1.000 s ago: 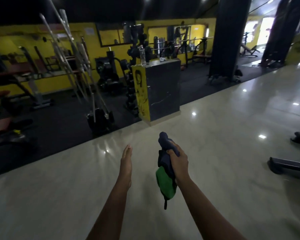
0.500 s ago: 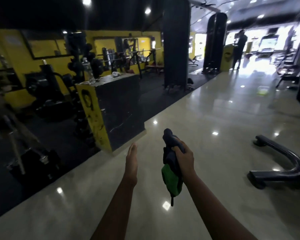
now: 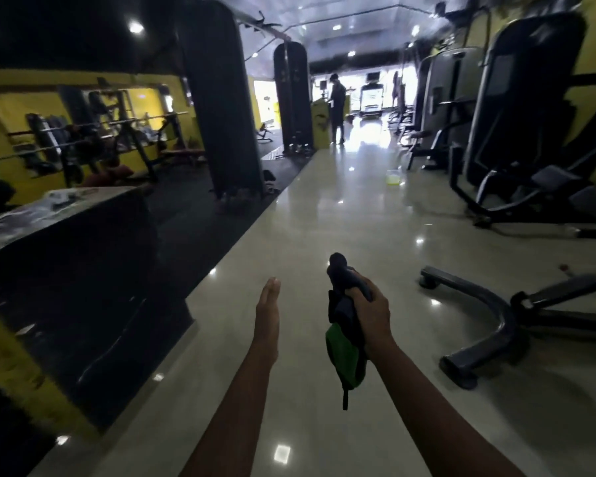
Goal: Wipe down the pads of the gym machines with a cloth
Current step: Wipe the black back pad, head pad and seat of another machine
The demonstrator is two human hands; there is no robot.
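My right hand point(image 3: 370, 309) grips a bunched dark blue and green cloth point(image 3: 344, 330), held upright in front of me over the shiny floor. The cloth's green part hangs below my fist, with a short dark strap dangling. My left hand point(image 3: 267, 311) is held out edge-on beside it, fingers straight and together, holding nothing. Dark gym machines point(image 3: 516, 125) with padded seats stand along the right side of the aisle, well beyond my reach.
A black and yellow counter block point(image 3: 69, 270) stands close on my left. A curved machine base point(image 3: 486, 321) lies on the floor to the right. A person point(image 3: 337, 108) stands far down the aisle. Black pillars point(image 3: 221, 98) and barbell racks point(image 3: 93, 139) fill the left.
The view has swung right, from the yellow wall and racks to the long aisle and the machines on the right. Both hands keep the same pose and grip.
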